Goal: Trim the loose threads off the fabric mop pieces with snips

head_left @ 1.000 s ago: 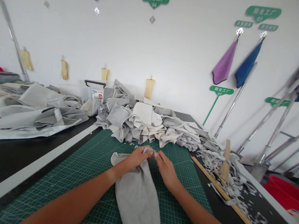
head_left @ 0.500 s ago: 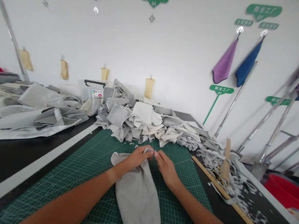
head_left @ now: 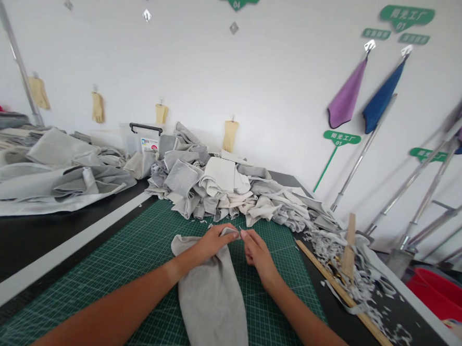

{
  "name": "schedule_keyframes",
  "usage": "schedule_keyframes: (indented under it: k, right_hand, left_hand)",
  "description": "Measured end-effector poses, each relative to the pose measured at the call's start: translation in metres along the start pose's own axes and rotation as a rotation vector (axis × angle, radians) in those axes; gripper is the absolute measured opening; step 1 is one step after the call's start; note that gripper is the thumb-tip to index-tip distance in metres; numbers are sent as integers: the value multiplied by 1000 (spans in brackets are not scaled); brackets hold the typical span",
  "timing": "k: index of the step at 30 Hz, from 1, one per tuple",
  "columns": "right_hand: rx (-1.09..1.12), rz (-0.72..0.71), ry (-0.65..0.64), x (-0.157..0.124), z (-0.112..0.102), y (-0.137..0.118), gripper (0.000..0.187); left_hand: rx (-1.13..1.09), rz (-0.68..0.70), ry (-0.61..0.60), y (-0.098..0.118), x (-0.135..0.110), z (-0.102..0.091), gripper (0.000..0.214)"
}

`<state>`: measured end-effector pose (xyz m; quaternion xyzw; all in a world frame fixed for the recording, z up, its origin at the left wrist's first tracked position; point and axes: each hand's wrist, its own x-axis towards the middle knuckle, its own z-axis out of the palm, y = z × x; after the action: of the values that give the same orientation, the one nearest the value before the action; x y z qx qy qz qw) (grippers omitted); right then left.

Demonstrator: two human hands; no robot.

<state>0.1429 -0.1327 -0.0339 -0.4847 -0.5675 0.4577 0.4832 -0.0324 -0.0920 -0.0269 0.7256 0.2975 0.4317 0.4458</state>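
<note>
Gripping the narrow end of a grey knit fabric piece [head_left: 211, 302], the left hand [head_left: 214, 242] closes over its gathered edge, while the long body of the piece lies flat on a green cutting mat [head_left: 290, 286] and runs back toward the person. Lying flat like this, the fabric seems to be held steady for close finger work. The right hand [head_left: 257, 258] sits just beside the left, with its fingertips [head_left: 243, 235] pinched together, though whether they hold anything is too small to tell. To the right of the mat, a wooden straightedge [head_left: 348, 300] lies on the bench [head_left: 34, 255] among pale fabric trimmings [head_left: 360, 264], apparently pushed aside from the working area. Beyond the mat rises a heap of grey and cream fabric pieces [head_left: 214, 185], within easy reach. Yellow gloves [head_left: 98, 107] and a purple cloth [head_left: 346, 86] hang on the white wall.
</note>
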Motion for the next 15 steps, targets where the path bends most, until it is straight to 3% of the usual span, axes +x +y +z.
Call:
schedule_keyframes:
  k: [10, 15]
  right_hand:
    - [148, 48, -161, -5, -2, -13, 35]
    - [322, 153, -234, -10, 1, -24, 37]
  left_hand:
    - [23, 52, 98, 3, 3, -1, 26]
    - [52, 74, 203, 14, 6, -6, 25]
